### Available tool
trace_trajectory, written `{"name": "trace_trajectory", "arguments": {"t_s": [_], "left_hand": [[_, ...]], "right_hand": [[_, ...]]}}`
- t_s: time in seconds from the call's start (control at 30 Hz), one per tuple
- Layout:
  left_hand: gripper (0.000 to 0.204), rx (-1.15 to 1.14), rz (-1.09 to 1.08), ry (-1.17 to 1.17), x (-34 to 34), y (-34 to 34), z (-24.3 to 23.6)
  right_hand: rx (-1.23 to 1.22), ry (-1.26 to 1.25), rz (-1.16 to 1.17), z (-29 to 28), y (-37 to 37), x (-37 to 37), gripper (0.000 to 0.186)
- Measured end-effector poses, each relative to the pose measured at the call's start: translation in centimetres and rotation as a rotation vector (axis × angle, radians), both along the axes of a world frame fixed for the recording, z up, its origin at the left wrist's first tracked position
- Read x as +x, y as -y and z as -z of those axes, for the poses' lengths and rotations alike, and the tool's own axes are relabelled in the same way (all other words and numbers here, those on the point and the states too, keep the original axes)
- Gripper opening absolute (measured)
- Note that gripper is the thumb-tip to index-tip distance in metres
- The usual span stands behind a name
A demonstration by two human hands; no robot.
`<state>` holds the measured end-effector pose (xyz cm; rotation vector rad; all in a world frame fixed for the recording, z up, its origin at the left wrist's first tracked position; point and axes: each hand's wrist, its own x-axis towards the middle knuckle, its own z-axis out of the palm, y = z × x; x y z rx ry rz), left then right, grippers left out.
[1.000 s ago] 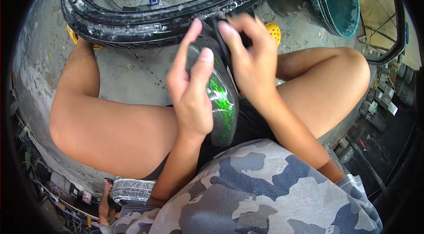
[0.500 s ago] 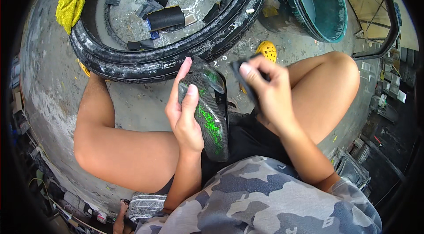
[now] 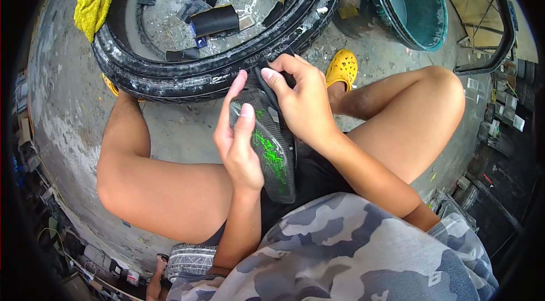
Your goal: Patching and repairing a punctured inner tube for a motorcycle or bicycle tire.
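At the far left, a yellow cloth (image 3: pixel 92 11) hangs over the rim of a large black tyre (image 3: pixel 187 82) lying on the grey floor, with dark scraps (image 3: pixel 216 21) scattered inside its ring.

At the centre, just this side of the tyre, the person's left hand (image 3: pixel 241 145) is clasped on a curved, dark woven-look panel (image 3: pixel 272 156) streaked bright green, thumb over its face and fingers along the left side. The panel is held above the lap. Half a second ago a black pad (image 3: pixel 258 78) was off to the right with a clear gap; now it overlaps the panel's upper end, so both hands meet at one spot, though contact is hard to confirm. The panel's long axis runs steeply, its upper end pointing away toward the tyre, its lower end slanting rightward to the lap.

Right of it, the right hand (image 3: pixel 306 102) pinches that pad between thumb and bent fingers. Beyond are a yellow clog (image 3: pixel 342 68) and a teal-lined bucket (image 3: pixel 423 23).
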<state>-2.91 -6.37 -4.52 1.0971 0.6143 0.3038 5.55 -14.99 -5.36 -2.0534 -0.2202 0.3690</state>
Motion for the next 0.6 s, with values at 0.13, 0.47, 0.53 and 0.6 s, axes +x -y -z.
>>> {"name": "trace_trajectory", "arguments": {"t_s": [0.13, 0.47, 0.53, 0.6], "left_hand": [[0.046, -0.027, 0.065, -0.047, -0.4, -0.3, -0.6], [0.045, -0.112, 0.047, -0.027, 0.0, 0.2, -0.9], [0.045, 0.023, -0.012, -0.012, 0.6, 0.2, -0.4], [0.045, -0.035, -0.004, -0.026, 0.1, -0.1, -0.6]], "right_hand": [[0.038, -0.195, 0.018, -2.1, 3.7, -3.2, 0.013], [0.089, -0.140, 0.045, -1.2, 2.5, -2.8, 0.017], [0.048, -0.085, -0.015, 0.2, 0.0, 0.7, 0.017], [0.012, 0.010, -0.015, 0.2, 0.5, -0.3, 0.016]]}}
